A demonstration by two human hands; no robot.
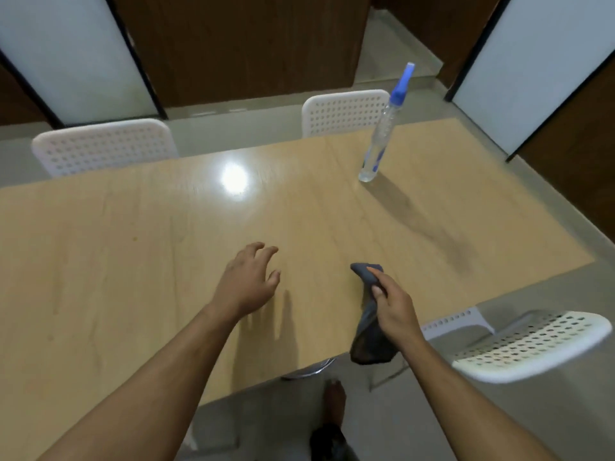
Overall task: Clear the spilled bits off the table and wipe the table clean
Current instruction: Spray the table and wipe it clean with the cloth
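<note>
The light wooden table point(133, 277) fills most of the view. My right hand point(394, 311) pinches a dark grey cloth point(367, 331) near the table's front edge, and the cloth hangs down past the edge. My left hand point(248, 282) hovers above the tabletop to the left of the cloth, fingers loosely spread and holding nothing. A small yellowish speck point(134, 239) lies on the table at the left. A dark smear point(442, 234) streaks the surface at the right.
A clear spray bottle point(382, 134) with a blue nozzle stands at the table's far right. Two white perforated chairs point(104, 148) point(344, 111) stand at the far side, another white chair point(532, 344) at the near right. My foot point(334, 399) shows below the table edge.
</note>
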